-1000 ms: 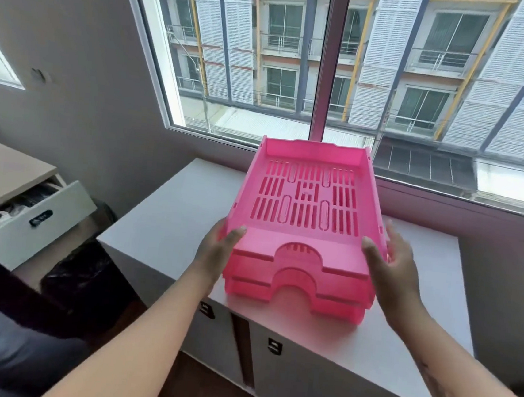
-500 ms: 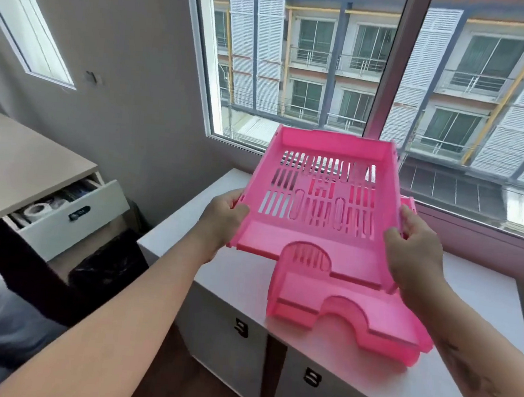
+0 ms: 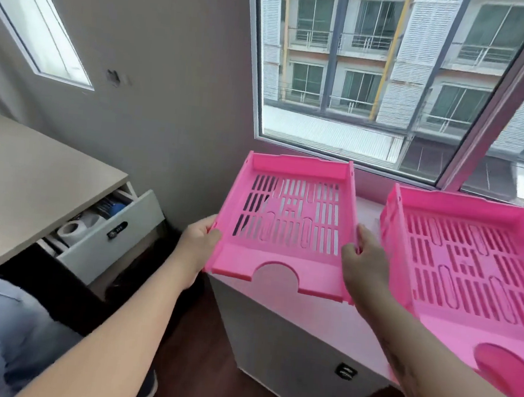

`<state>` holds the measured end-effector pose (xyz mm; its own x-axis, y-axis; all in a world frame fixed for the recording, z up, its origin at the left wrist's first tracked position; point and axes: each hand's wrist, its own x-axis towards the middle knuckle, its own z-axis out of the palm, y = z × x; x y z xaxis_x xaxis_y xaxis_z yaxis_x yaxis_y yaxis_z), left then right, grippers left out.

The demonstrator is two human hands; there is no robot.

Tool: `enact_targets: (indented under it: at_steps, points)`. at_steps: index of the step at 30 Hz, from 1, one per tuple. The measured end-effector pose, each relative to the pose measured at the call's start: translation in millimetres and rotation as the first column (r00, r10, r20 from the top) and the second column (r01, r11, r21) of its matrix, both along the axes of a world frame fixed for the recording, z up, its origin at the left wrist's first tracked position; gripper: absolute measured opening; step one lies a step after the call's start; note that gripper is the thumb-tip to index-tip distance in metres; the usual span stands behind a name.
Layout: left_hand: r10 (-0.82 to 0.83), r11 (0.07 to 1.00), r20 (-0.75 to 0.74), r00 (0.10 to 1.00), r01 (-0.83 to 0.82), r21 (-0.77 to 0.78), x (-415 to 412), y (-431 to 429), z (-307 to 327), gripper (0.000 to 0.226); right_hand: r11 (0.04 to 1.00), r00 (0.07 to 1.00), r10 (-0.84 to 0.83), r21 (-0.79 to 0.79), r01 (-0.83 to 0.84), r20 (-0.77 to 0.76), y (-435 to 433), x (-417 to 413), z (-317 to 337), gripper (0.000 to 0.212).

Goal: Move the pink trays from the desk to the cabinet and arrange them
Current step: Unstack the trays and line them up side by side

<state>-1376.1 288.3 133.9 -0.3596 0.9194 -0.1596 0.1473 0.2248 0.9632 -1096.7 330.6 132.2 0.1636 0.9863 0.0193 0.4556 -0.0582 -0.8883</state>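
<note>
Held tray [image 3: 286,226]: pink moulded plastic, rectangular, low walls on three sides, base pierced by rows of narrow slots, near lip cut by a half-round notch. It is gripped at both near corners above the left end of the cabinet [image 3: 298,339], its left part overhanging the cabinet edge; whether it touches the top cannot be told.

Left hand [image 3: 197,243]: fingers curled under the left edge, thumb pressed on the rim.

Right hand [image 3: 365,262]: fingers wrapped around the right wall, thumb on the inner side.

Second tray [image 3: 471,266]: same pink slotted form, laid on the cabinet top just to the right, beside the window [image 3: 393,83].

Cabinet: white, smooth, matt, flat-fronted, with a small dark pull.

Desk [image 3: 22,185]: at left, pale wood-grain top, a white drawer [image 3: 113,232] standing open.
</note>
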Motion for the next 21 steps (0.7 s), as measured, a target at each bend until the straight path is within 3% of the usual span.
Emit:
enact_targets:
  at_steps: [3,10,13,14,16,21]
  points:
    - [-0.02,0.999,0.008,1.0,0.02,-0.047,-5,2,-24,0.06,0.998,0.999,-0.032,-0.052,0.033,0.023,-5,-9,-20,0.057]
    - [-0.083,0.992,-0.01,0.996,0.082,-0.093,-11,1,-53,0.058,0.992,0.994,-0.03,-0.121,0.043,0.107,-15,-14,-49,0.06]
    - [-0.045,0.994,-0.013,0.999,0.044,-0.098,-17,7,-46,0.049,0.989,0.99,0.037,-0.149,-0.017,0.133,-8,-11,-41,0.059]
    - [-0.012,0.996,-0.024,1.0,0.01,-0.094,-19,11,-40,0.056,0.989,0.987,0.05,-0.147,-0.027,0.15,-5,-10,-34,0.059]
    - [0.06,0.997,-0.072,0.996,-0.063,-0.04,-18,24,-25,0.06,0.995,0.984,0.049,-0.099,-0.032,0.173,3,-5,-18,0.059]
    - [0.109,0.971,-0.193,0.975,-0.063,0.229,35,59,19,0.028,0.995,0.971,-0.021,0.098,-0.003,0.238,21,26,37,0.045]
